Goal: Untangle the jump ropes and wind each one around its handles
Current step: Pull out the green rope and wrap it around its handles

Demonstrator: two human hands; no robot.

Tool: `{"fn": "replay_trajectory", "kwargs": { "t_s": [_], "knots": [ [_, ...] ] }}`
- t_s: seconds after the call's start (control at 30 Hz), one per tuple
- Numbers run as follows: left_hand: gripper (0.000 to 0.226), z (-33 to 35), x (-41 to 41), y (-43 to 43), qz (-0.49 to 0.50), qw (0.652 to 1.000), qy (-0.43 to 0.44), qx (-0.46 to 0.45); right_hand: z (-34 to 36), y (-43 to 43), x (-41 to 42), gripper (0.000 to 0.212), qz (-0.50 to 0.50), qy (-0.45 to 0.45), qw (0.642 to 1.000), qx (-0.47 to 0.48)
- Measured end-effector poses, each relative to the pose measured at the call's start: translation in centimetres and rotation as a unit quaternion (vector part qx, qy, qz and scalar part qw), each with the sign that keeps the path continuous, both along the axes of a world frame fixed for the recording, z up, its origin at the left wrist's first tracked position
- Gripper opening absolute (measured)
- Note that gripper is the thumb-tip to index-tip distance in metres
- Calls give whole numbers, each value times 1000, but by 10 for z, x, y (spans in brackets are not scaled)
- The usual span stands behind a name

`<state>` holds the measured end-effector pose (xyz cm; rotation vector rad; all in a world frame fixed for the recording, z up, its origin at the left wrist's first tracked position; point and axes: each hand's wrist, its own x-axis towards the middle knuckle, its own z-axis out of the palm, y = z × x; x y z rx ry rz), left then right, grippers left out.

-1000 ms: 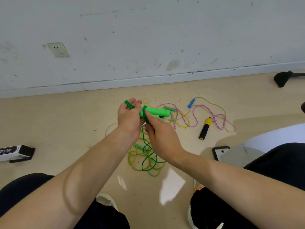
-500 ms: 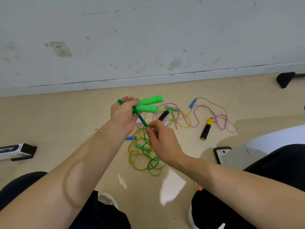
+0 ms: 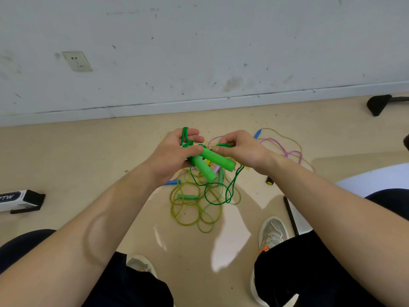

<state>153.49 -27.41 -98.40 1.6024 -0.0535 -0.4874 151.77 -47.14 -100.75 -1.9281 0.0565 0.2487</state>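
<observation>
Beige floor; left hand grips green handles angled down-right; right hand fingers pinch cord.

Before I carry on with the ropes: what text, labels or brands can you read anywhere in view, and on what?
"TW" in white letters, on the black-and-white box at the left edge of the floor; the word is cut off by the frame, so the rest cannot be read.
No other text is legible, and none shows on the green handles.

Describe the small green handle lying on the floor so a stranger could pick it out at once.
Start at the yellow-green rope coils on the floor between the person's shoes. The small green handle lies flat across their upper part. Unlike the green handles held above it, it is thin, pale and untouched.
</observation>
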Motion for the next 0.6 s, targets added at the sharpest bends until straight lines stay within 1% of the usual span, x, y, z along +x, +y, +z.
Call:
{"fn": "replay_trajectory", "kwargs": {
  "t_s": [0.07,0.1,0.17,0.23,0.33,0.43,0.53,0.6],
  "knots": [
    [37,-2,-1,1,-34,995,-62,75,7,0,1,17,-6,23,999,40],
    [37,-3,-1,2,-53,987,-102,116,10,1,1,18,-4,35,998,56],
    [38,-7,0,3,-85,958,-193,194,17,5,-1,22,-1,60,995,77],
    [39,-13,1,2,-75,937,-249,232,24,12,-8,22,-4,72,993,91],
    [41,-18,2,0,-8,943,-264,203,30,27,-24,21,-55,67,990,115],
    [39,-21,-1,-5,65,951,-250,167,26,43,-36,27,-125,85,976,155],
    [36,-26,-5,-10,128,962,-206,123,20,52,-43,28,-125,86,979,134],
    [35,-27,-8,-12,153,970,-167,90,16,53,-43,26,-114,48,987,106]
  ]
}}
